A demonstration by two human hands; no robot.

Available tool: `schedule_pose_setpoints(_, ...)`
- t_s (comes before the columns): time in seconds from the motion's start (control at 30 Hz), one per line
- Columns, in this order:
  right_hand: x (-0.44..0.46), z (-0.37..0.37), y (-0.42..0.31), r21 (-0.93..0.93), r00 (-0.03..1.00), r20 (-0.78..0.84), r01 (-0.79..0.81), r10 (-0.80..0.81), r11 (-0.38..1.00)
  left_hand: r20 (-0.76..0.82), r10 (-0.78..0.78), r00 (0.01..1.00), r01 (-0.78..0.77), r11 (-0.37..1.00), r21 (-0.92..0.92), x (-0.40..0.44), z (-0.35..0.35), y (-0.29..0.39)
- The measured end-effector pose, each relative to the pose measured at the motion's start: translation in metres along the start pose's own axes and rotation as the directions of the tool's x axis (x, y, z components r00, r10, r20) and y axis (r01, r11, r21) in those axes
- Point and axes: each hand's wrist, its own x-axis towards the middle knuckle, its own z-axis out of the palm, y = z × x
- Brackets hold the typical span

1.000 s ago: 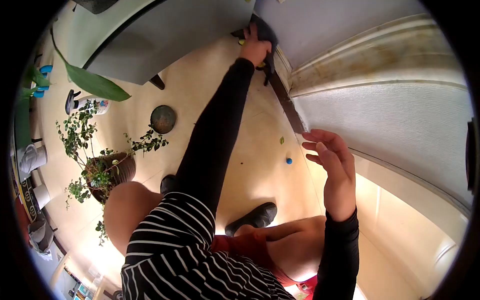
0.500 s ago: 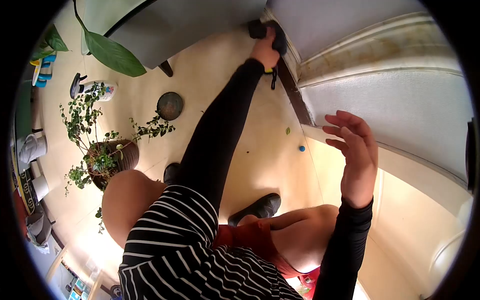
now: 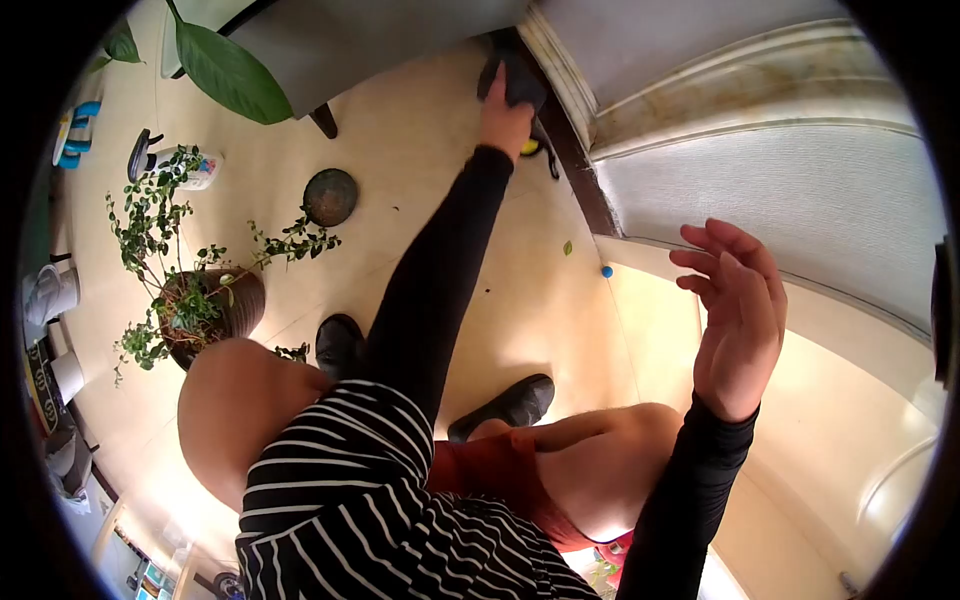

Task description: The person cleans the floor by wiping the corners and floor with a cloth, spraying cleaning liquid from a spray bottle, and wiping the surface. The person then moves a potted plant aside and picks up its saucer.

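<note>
My left hand [image 3: 507,122] reaches far forward to the floor and grips a dark grey cloth [image 3: 524,80], its index finger stretched along it. The cloth lies in the corner by the dark baseboard strip [image 3: 582,178], beside the grey furniture panel [image 3: 400,50]. Just past the wrist lies a small yellow and black thing with a loop [image 3: 530,147], partly hidden by the hand. On the right, my right hand [image 3: 738,320] hangs in the air with loosely curled, parted fingers and holds nothing. It is nearest to the white wall panel [image 3: 760,200].
A potted plant [image 3: 235,303] stands at my left knee, near a round dark dish [image 3: 330,197] and a spray bottle [image 3: 203,171]. A small blue ball [image 3: 607,272] and a leaf [image 3: 567,248] lie on the floor. One furniture leg [image 3: 324,121] stands ahead.
My left hand has shifted slightly left and back, with the cloth under it. My right hand has moved a little to the right. The whole view has shifted slightly.
</note>
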Motion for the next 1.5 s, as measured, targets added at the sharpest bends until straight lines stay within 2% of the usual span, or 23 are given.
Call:
schedule_pose_setpoints(0.07,-0.004,-0.005,0.001,-0.009,1.0,-0.012,-0.001,0.001,1.0,0.162,0.196,0.967,-0.236,0.929,0.285,0.046,0.008,-0.001)
schedule_pose_setpoints(0.1,-0.004,-0.007,0.001,-0.014,1.0,-0.019,-0.002,0.002,1.0,0.229,0.34,0.912,-0.405,0.835,0.373,0.069,0.02,-0.014)
schedule_pose_setpoints(0.17,-0.004,-0.014,0.004,-0.01,1.0,-0.022,0.005,-0.005,1.0,0.203,0.348,0.915,-0.402,0.758,0.513,0.078,0.041,-0.025)
schedule_pose_setpoints(0.23,-0.004,-0.016,0.006,-0.007,1.0,-0.029,0.009,-0.009,1.0,0.248,-0.073,0.966,-0.062,0.866,0.497,0.037,0.044,0.013)
schedule_pose_setpoints(0.3,0.002,-0.014,0.007,-0.01,1.0,-0.02,0.009,-0.009,1.0,0.257,0.066,0.964,-0.212,0.774,0.597,-0.031,0.065,-0.012)
schedule_pose_setpoints(0.37,0.01,-0.01,0.008,0.009,0.999,0.043,-0.007,0.006,1.0,0.351,0.028,0.936,-0.265,0.713,0.649,-0.081,0.071,0.012)
schedule_pose_setpoints(0.47,0.009,0.001,0.006,-0.002,0.994,0.093,-0.056,0.056,0.998,0.444,-0.022,0.896,-0.327,0.644,0.691,-0.046,0.054,0.022)
schedule_pose_setpoints(0.5,0.007,0.005,0.006,-0.018,0.993,0.106,-0.051,0.053,0.999,0.403,-0.064,0.913,-0.257,0.678,0.689,-0.02,0.047,0.019)
schedule_pose_setpoints(0.57,0.009,0.008,0.006,-0.052,0.993,0.114,-0.011,0.017,0.999,0.417,-0.004,0.909,-0.369,0.459,0.808,0.048,0.038,0.005)
schedule_pose_setpoints(0.6,0.008,0.007,0.008,-0.077,0.994,0.107,0.002,0.006,0.997,0.403,-0.149,0.903,-0.286,0.491,0.823,0.079,0.03,0.025)
schedule_pose_setpoints(0.63,0.007,0.005,0.009,-0.103,0.995,0.1,0.016,-0.006,0.995,0.378,-0.126,0.917,-0.295,0.424,0.856,0.112,0.027,0.003)
schedule_pose_setpoints(0.67,0.008,0.001,0.009,-0.07,0.996,0.087,-0.005,0.011,0.998,0.385,-0.266,0.884,-0.269,0.385,0.883,0.132,0.022,0.017)
schedule_pose_setpoints(0.77,0.008,-0.008,0.008,-0.025,0.999,0.046,-0.022,0.023,0.999,0.368,-0.333,0.868,-0.229,0.39,0.892,0.135,0.024,0.02)
schedule_pose_setpoints(0.8,0.007,-0.009,0.008,-0.024,0.999,0.049,-0.021,0.022,1.0,0.314,-0.296,0.902,-0.152,0.464,0.873,0.115,0.025,0.04)
schedule_pose_setpoints(0.9,0.005,-0.009,0.007,-0.042,0.999,0.047,-0.012,0.014,0.999,0.295,0.103,0.95,-0.297,0.591,0.75,0.08,0.039,-0.013)
schedule_pose_setpoints(0.97,0.006,-0.005,0.008,-0.064,0.998,0.064,0.005,-0.001,0.998,0.366,-0.017,0.931,-0.247,0.709,0.661,0.016,0.044,0.005)
schedule_pose_setpoints(1.03,0.013,0.001,0.006,-0.04,0.997,0.079,-0.013,0.016,0.999,0.438,-0.036,0.898,-0.284,0.714,0.641,-0.034,0.045,0.021)
schedule_pose_setpoints(1.13,0.019,0.01,0.006,0.006,0.993,0.111,-0.04,0.039,0.999,0.518,0.068,0.852,-0.397,0.729,0.557,-0.089,0.049,0.002)
schedule_pose_setpoints(1.17,0.021,0.014,0.006,0.02,0.99,0.136,-0.041,0.038,0.999,0.525,0.123,0.842,-0.437,0.727,0.53,-0.098,0.048,-0.004)
schedule_pose_setpoints(1.2,0.023,0.02,0.007,-0.006,0.99,0.141,-0.01,0.011,1.0,0.563,0.045,0.825,-0.414,0.725,0.55,-0.096,0.04,0.01)
schedule_pose_setpoints(1.3,0.023,0.03,0.001,-0.025,0.987,0.154,-0.04,0.044,0.999,0.591,0.011,0.806,-0.455,0.65,0.608,-0.064,0.026,0.02)
schedule_pose_setpoints(1.43,0.019,0.027,0.004,-0.04,0.989,0.151,0.001,0.005,0.999,0.336,0.03,0.942,-0.225,0.799,0.558,-0.085,0.069,0.032)
schedule_pose_setpoints(1.5,0.017,0.022,0.005,-0.028,0.991,0.133,0.001,0.003,1.0,0.299,0.019,0.954,-0.148,0.897,0.416,-0.102,0.077,0.041)
